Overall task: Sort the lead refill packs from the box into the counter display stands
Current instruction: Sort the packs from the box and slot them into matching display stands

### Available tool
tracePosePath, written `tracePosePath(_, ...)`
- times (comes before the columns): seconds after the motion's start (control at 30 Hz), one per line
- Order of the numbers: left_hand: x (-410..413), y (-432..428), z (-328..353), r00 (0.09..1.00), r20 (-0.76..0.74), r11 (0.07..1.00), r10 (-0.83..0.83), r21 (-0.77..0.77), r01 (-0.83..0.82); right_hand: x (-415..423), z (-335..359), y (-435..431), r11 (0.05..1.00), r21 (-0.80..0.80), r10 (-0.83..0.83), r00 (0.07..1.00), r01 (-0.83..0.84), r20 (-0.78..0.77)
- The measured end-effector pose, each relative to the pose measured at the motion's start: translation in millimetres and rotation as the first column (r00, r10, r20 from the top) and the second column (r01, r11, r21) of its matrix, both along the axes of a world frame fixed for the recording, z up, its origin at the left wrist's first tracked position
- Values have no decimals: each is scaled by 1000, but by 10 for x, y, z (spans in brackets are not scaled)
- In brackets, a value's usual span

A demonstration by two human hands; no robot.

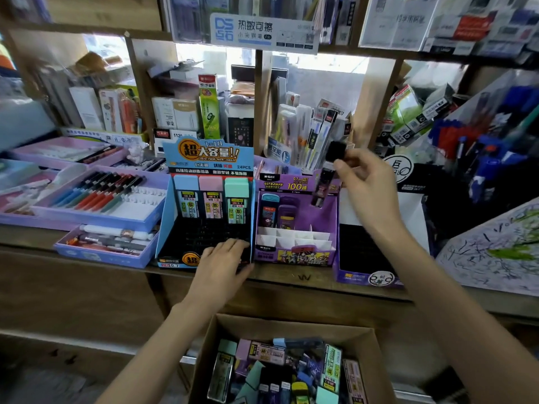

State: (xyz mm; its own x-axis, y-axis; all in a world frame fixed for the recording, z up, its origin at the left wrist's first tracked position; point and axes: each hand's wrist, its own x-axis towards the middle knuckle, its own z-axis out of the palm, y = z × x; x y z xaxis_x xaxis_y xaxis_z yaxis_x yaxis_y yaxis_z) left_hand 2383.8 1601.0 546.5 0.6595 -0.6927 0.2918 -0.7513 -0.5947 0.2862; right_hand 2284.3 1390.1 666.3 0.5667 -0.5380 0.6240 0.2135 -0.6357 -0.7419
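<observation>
1. Box [213, 345] of refills cut off at btm edge; held pack [326, 176] blurred, label unreadable.
2. R hand [367, 182] pinches that pack over purple stand [331, 220].
3. L hand [224, 260] flat, fingers straight, on blue stand [170, 228] front.

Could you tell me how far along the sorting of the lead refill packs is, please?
Early on. Done: three packs stand in the back row of the blue stand and two packs in the purple stand. In hand: the right hand pinches a black-capped pack above the purple stand, while the left hand rests on the blue stand's front. Left: the cardboard box holds a heap of packs.
</observation>
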Motion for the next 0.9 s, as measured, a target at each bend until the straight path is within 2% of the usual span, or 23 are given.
tracePosePath(0.1,-144,-8,43,998,52,991,21,-136,-14,-182,28,-412,991,-10,-133,990,133,-47)
tracePosePath(0.2,-307,-133,92,983,175,964,-62,-246,105,-347,-159,-754,975,8,-218,964,222,-149)
tracePosePath(0.3,-460,-360,106,962,199,951,-189,-208,230,-357,-421,-877,983,55,-163,964,178,-210)
tracePosePath(0.47,-464,-601,-24,983,96,980,-156,-111,166,-169,-670,-892,994,100,-18,972,42,-233)
tracePosePath(0.6,-426,-579,-127,980,116,986,-160,-23,164,-37,-714,-940,991,132,13,959,25,-283)
tracePosePath(0.73,-389,-566,-162,977,126,984,-170,-25,175,40,-762,-920,986,160,1,948,53,-318)
tracePosePath(0.9,-376,-546,-144,979,102,982,-175,-47,180,73,-794,-849,988,82,-92,921,133,-378)
